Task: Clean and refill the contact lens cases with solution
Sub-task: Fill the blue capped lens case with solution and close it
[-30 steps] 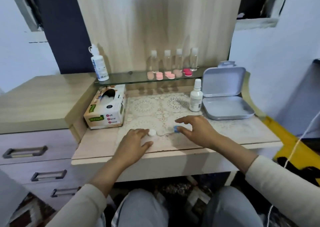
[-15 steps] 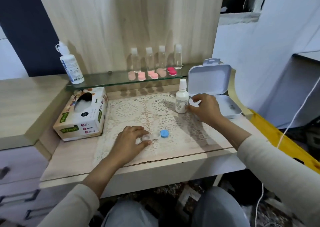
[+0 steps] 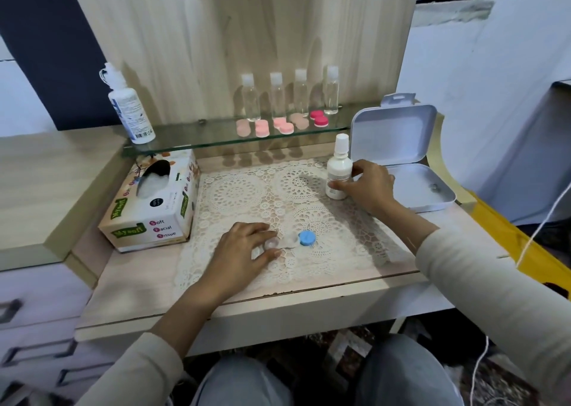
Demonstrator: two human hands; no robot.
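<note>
A clear contact lens case [image 3: 285,242] lies on the lace mat [image 3: 312,220], its left well uncapped and a blue cap [image 3: 307,238] on its right well. My left hand [image 3: 244,251] holds the case's left end between thumb and fingers. My right hand [image 3: 367,186] grips a small white solution bottle [image 3: 338,170] standing upright at the mat's back right. Several pink lens cases [image 3: 279,124] and clear small bottles [image 3: 276,94] sit on the glass shelf [image 3: 197,135].
A tissue box [image 3: 154,207] stands left of the mat. A larger white bottle [image 3: 129,108] is on the shelf's left end. An open white hinged box [image 3: 411,170] sits right of the small bottle. A white cord [image 3: 543,220] hangs at the right.
My right hand left the blue cap, went to the open white box, then came back to grip the small white bottle. My left hand stays on the lens case.
</note>
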